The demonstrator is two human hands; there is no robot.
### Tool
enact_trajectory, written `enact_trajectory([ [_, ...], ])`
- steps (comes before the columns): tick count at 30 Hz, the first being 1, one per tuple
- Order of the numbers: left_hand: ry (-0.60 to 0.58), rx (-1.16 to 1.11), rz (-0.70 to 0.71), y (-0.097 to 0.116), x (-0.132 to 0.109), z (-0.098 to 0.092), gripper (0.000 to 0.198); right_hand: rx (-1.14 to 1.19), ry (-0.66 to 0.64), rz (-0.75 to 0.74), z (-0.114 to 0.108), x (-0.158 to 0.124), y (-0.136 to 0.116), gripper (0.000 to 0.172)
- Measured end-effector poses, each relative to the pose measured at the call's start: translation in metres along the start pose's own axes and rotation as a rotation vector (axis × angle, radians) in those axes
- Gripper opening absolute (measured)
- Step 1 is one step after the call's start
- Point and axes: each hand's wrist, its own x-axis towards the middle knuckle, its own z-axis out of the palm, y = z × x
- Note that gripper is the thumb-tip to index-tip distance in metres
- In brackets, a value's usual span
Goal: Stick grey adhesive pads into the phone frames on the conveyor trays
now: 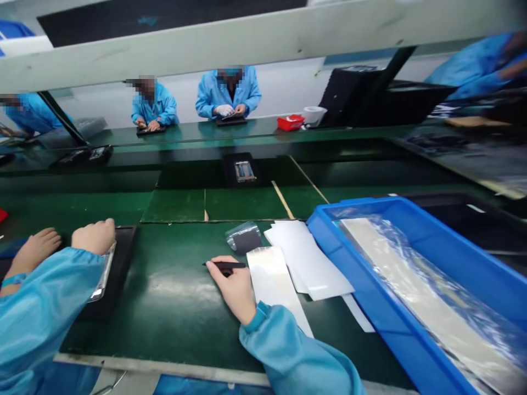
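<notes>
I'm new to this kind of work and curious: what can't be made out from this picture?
Head view:
- Silvery item by the left hand: mostly covered by the sleeve.
- Black tool in the right hand: partly covered by the fingers, too small to identify.
- Pale sheet in the blue crate: blurred behind clear plastic, cut off by the bottom edge.

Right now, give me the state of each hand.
Left hand: curled at the edge of a black tray; fingers hidden, cannot tell if it holds anything.
Right hand: closed, holding a black pen.
</notes>
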Motion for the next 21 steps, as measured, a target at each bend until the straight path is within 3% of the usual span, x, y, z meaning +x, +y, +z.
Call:
enact_trajectory([
  [2, 0.068, -0.025, 0.118, 0.045, 0.012, -0.014, 0.029, -0.011, -0.009, -0.006, 0.001, 0.000, 0.000, 0.019],
  [7, 0.165, -0.134, 0.423, 0.195, 0.054, -0.038, 0.033, 0.040, -0.023, 0.017, 0.005, -0.004, 0.001, 0.015],
  [11, 0.205, -0.193, 0.505, 0.289, 0.087, -0.054, 0.043, 0.047, 0.026, 0.073, 0.012, 0.000, 0.013, 0.016],
  [15, 0.199, -0.223, 0.504, 0.333, 0.110, -0.059, 0.043, 0.031, 0.069, 0.102, 0.024, 0.008, 0.023, 0.011],
  [21, 0.214, -0.265, 0.485, 0.339, 0.120, -0.056, 0.041, -0.037, 0.104, 0.177, 0.024, 0.011, 0.014, 0.009],
])
